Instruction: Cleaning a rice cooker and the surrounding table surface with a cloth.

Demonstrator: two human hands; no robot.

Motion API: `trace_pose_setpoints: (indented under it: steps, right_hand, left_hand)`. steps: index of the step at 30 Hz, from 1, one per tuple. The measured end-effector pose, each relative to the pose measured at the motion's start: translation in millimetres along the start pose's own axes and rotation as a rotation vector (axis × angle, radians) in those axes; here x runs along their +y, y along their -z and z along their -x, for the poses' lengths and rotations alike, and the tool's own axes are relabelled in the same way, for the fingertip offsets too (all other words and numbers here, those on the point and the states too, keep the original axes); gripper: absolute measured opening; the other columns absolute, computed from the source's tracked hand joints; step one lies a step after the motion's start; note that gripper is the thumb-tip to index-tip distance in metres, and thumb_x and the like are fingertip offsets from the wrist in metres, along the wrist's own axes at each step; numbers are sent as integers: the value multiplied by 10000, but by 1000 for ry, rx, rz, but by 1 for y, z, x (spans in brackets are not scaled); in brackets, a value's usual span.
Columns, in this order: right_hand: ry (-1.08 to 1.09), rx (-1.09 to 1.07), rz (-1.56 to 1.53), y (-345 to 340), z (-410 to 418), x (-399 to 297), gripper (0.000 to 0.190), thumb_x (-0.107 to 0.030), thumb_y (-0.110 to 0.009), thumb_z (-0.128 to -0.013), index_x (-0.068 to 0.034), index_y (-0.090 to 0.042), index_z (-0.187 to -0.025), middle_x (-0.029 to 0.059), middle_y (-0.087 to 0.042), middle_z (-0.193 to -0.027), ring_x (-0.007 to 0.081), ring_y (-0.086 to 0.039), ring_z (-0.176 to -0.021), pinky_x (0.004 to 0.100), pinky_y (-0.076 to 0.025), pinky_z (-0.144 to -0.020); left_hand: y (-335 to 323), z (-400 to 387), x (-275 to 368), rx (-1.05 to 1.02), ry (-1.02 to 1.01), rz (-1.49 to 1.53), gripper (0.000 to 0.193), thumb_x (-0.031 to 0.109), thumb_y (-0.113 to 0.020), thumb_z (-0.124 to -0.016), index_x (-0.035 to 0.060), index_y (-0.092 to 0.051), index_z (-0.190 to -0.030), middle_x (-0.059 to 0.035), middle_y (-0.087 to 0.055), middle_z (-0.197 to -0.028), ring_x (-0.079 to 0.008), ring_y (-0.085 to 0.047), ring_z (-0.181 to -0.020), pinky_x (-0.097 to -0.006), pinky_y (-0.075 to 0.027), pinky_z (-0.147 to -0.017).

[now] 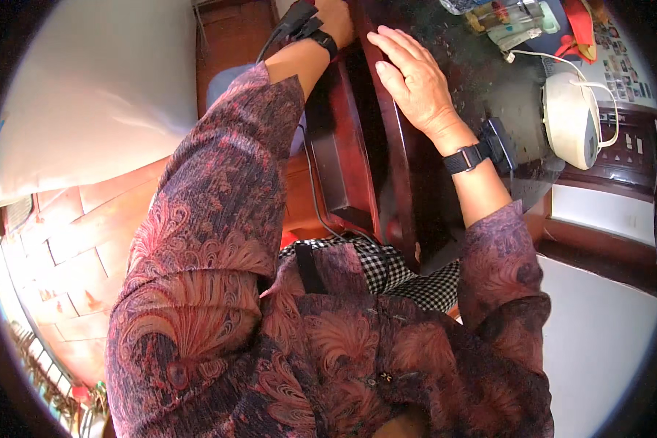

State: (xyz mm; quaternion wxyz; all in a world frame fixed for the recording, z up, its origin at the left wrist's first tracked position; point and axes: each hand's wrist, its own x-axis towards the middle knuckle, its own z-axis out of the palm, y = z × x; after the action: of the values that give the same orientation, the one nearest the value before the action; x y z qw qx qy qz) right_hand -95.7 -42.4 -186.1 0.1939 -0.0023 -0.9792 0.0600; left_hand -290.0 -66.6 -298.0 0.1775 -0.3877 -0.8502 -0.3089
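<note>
At the top edge, my left hand [336,23] reaches over the dark red wooden furniture. Its fingers are cut off or hidden, so what it touches cannot be told. A black band and a black device with a cable sit at that wrist. My right hand [416,82] is palm down over the edge of the dark, glossy tabletop [471,71], with nothing held, its fingers extended and thumb apart. Whether it rests on the top is unclear. A black strap [465,159] with a dark device [501,143] is around the right wrist.
A white rounded appliance [569,120] with a cord stands on the tabletop at right. Clear containers [506,19] and a red item [580,27] are at the top right. Left of the table edge is a dark red wooden recess [339,142]. A black cable [312,180] hangs beside it, above my checkered clothing.
</note>
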Motion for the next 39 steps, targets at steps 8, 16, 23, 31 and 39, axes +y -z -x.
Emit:
trace_pose_setpoints:
  steps: [8, 16, 23, 31, 39]
  right_hand:
    - [-12, 16, -6, 4, 1, 1, 386, -231, -564, -872, -99, -578, -1234, 130, -553, -1300, 294, -495, -1229, 413, -372, -1053]
    - [-6, 103, 22, -14, 13, 20, 401, -273, -539, -891, -127, -567, -1264, 99, -552, -1321, 274, -488, -1249, 396, -368, -1072]
    - [-46, 107, 10, -10, 10, 10, 382, -259, -563, -891, -123, -579, -1247, 108, -564, -1301, 286, -515, -1216, 396, -402, -1041]
    - [-93, 98, -37, -5, 11, -1, 362, -238, -575, -894, -82, -591, -1220, 126, -581, -1270, 299, -532, -1189, 386, -416, -1020]
    - [-144, 90, -19, 3, 17, 1, 344, -209, -603, -882, -77, -608, -1200, 125, -601, -1239, 293, -545, -1176, 378, -423, -1012]
  left_hand:
    - [23, 24, 22, -185, -295, -27, 355, 291, -581, -827, 37, -682, -1054, -146, -626, -1013, -301, -531, -1004, -453, -452, -942]
    - [49, 162, 73, 33, -550, 518, 290, 271, -640, -789, 114, -573, -1024, -56, -537, -903, -230, -523, -779, -355, -467, -568]
    - [116, 229, 109, -460, -531, 644, 180, 210, -670, -621, 57, -692, -714, -124, -523, -1122, -295, -457, -971, -367, -418, -858]
    - [95, 208, 96, -371, -707, 528, 270, 364, -699, -642, 101, -716, -698, -19, -589, -1016, -240, -464, -993, -381, -391, -795]
    - [65, 121, 69, -96, -462, 350, 368, 372, -705, -643, 140, -689, -927, -39, -600, -1028, -248, -507, -1003, -439, -364, -869]
